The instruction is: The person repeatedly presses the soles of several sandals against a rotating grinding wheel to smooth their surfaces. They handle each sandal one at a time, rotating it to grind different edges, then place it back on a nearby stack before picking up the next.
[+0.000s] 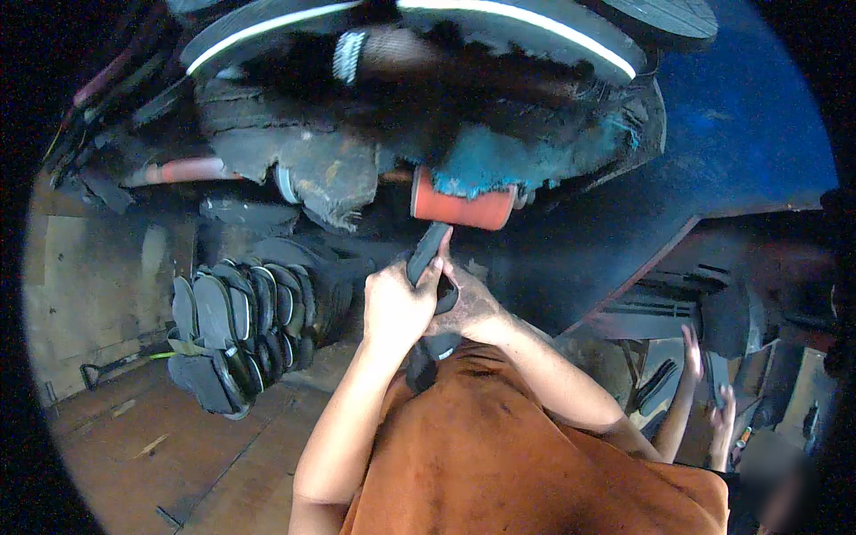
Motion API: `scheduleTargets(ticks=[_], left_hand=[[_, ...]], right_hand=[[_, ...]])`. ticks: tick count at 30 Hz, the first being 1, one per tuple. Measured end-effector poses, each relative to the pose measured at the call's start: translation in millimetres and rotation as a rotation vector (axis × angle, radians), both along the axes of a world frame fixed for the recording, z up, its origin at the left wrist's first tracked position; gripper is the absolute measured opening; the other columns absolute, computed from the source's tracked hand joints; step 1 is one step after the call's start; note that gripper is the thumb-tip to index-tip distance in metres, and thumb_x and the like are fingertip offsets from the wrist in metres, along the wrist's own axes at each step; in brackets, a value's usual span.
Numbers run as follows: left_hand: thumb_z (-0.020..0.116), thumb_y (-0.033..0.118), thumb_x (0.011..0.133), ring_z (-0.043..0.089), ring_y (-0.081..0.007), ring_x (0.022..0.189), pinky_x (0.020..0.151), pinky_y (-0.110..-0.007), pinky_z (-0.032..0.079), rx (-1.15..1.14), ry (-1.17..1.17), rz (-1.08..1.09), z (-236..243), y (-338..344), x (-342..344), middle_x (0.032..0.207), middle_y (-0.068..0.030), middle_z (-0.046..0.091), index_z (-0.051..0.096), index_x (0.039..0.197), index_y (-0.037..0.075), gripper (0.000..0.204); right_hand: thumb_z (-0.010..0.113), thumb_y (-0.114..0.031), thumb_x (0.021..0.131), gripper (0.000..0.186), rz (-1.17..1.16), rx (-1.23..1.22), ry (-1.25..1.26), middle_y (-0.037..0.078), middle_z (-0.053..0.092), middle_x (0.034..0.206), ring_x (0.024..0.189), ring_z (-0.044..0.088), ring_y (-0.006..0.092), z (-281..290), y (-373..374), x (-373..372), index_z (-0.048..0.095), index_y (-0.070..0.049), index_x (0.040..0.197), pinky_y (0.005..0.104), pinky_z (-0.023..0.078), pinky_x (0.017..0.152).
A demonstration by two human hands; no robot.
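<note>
Both my hands are closed around a dark, elongated sole-like piece (426,250) at the centre, held edge-on just below an orange-red cylindrical roller (459,209). My left hand (401,303) grips it from the left, fingers pointing up along it. My right hand (473,308), smudged with dark grime, holds it from the right, partly behind the left one. The piece's upper tip is close to the roller; whether they touch I cannot tell. Ragged teal and grey material (535,156) hangs over the roller. The lower end of the piece lies before my orange-brown garment (526,455).
Dark soles with white edges (236,312) are bunched at left above a brown floor (134,428). A blurred dark rack or machine (294,89) spans the top. A blue panel (749,116) is at right. A co-worker's raised hands (691,352) appear at lower right, apart from mine.
</note>
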State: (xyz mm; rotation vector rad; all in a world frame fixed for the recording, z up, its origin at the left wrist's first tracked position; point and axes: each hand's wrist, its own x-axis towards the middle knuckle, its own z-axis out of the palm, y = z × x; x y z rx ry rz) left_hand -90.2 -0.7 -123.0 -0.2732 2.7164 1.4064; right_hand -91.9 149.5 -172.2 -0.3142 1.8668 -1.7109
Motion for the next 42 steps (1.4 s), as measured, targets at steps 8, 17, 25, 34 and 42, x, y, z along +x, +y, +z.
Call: scheduleTargets(ticks=[8, 17, 25, 34, 42], left_hand=[[0.062, 0.016, 0.080, 0.068, -0.0458, 0.077, 0.071, -0.051, 0.055, -0.074, -0.018, -0.057, -29, 11, -30, 0.073, -0.0323, 0.063, 0.064, 0.080, -0.009, 0.026], [0.062, 0.016, 0.081, 0.068, -0.0450, 0.072, 0.066, -0.050, 0.054, -0.048, -0.083, -0.001, 3, 8, -10, 0.069, -0.0304, 0.063, 0.064, 0.081, -0.009, 0.025], [0.063, 0.016, 0.083, 0.069, -0.0429, 0.069, 0.063, -0.047, 0.054, 0.007, -0.093, 0.015, 11, 4, 12, 0.068, -0.0294, 0.063, 0.064, 0.081, -0.009, 0.024], [0.063, 0.023, 0.084, 0.067, -0.0455, 0.089, 0.078, -0.049, 0.053, 0.030, -0.157, -0.036, -32, 27, -45, 0.085, -0.0306, 0.067, 0.068, 0.091, -0.002, 0.027], [0.071, 0.026, 0.093, 0.068, -0.0104, 0.092, 0.083, -0.030, 0.053, 0.516, 0.063, -0.010, -34, 8, 30, 0.098, -0.0097, 0.076, 0.071, 0.115, 0.004, 0.031]], right_hand=[[0.093, -0.011, 0.062, 0.121, -0.128, -0.083, -0.335, 0.017, 0.035, 0.155, 0.137, 0.042, 0.0248, -19, 17, -32, 0.018, -0.002, 0.156, 0.0348, 0.041, 0.111], [0.088, -0.009, 0.071, 0.125, -0.041, -0.173, -0.251, 0.008, 0.050, 0.141, 0.113, 0.055, 0.0139, 11, 15, -19, 0.001, -0.013, 0.160, 0.0302, 0.051, 0.096], [0.092, -0.032, 0.066, 0.132, 0.054, -0.040, -0.081, 0.012, 0.040, 0.154, 0.137, 0.038, 0.0197, 15, 20, -10, 0.000, -0.008, 0.159, 0.0319, 0.029, 0.116], [0.089, -0.009, 0.065, 0.085, -0.156, -0.164, -0.379, 0.009, 0.058, 0.127, 0.114, 0.057, 0.0176, -24, 31, -42, 0.048, 0.000, 0.139, 0.0320, 0.048, 0.100], [0.087, -0.049, 0.060, 0.113, -0.014, 0.515, 0.636, 0.025, 0.027, 0.156, 0.142, 0.030, 0.0444, -24, 33, 19, 0.032, -0.020, 0.155, 0.0524, 0.026, 0.114]])
